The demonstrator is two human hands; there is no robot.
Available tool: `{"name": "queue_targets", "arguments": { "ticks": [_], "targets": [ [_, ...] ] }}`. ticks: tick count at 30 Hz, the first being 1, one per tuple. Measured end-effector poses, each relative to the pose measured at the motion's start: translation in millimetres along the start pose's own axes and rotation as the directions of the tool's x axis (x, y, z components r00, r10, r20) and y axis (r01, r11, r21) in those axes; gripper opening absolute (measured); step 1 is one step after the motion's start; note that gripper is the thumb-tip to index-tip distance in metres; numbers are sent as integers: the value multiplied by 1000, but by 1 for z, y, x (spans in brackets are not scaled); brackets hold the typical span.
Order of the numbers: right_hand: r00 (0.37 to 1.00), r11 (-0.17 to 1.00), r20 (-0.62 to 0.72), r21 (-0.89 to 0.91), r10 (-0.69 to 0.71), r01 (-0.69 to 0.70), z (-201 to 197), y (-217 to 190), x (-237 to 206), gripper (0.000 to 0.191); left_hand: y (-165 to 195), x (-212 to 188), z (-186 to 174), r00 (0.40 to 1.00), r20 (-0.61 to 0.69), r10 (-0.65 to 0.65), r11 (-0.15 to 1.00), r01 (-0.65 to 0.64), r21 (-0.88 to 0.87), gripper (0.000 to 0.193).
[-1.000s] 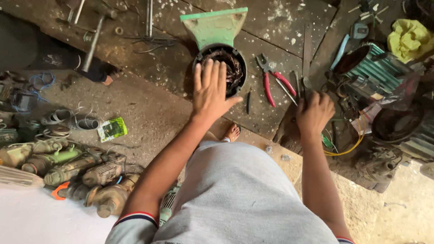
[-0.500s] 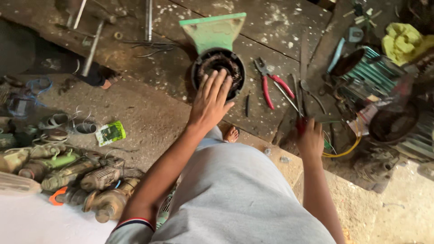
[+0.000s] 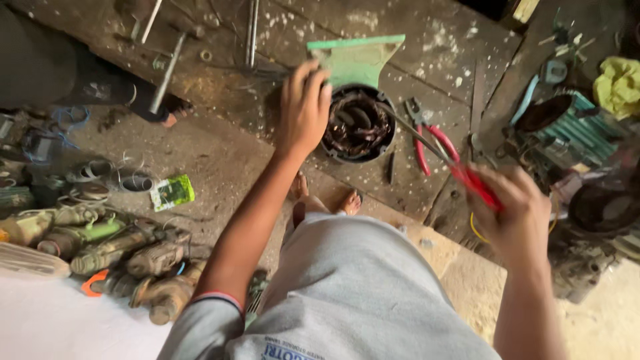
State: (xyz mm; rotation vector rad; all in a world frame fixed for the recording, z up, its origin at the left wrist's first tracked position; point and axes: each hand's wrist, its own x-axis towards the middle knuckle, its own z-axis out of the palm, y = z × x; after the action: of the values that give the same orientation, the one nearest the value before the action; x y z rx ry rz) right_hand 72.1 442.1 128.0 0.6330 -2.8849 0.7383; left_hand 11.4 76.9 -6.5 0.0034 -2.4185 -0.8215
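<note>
Right grip [image 3: 517, 210] around one red-handled tool [image 3: 467, 175]; left hand [image 3: 305, 107] on one motor stator [image 3: 358, 125].

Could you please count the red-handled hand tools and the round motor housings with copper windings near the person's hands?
Red-handled screwdriver, held in the right hand: 1
Red-handled pliers, lying on the wooden board: 1
Round motor housing with windings, under the left hand: 1
Total: 3
</note>
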Motion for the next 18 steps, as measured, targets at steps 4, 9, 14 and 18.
{"name": "queue_targets", "arguments": {
  "ticks": [4, 9, 14, 18],
  "targets": [
    [959, 938, 42, -201, -279, 281, -4, -59, 91, 22, -28, 42, 24, 990, -64, 125, 990, -120, 75, 26],
    [916, 898, 34, -188, -399, 398, 12, -93, 171, 22, -54, 96, 54, 972, 108, 208, 970, -219, 108, 29],
    [943, 840, -199, 431, -266, 328, 81, -103, 239, 16, -67, 127, 74, 918, 256, 304, 948, -319, 17, 45],
    [961, 458, -262, 846, -90, 273, 139, -97, 282, 21, -69, 137, 80, 877, 372, 304, 910, -382, 158, 55]
  ]
}}
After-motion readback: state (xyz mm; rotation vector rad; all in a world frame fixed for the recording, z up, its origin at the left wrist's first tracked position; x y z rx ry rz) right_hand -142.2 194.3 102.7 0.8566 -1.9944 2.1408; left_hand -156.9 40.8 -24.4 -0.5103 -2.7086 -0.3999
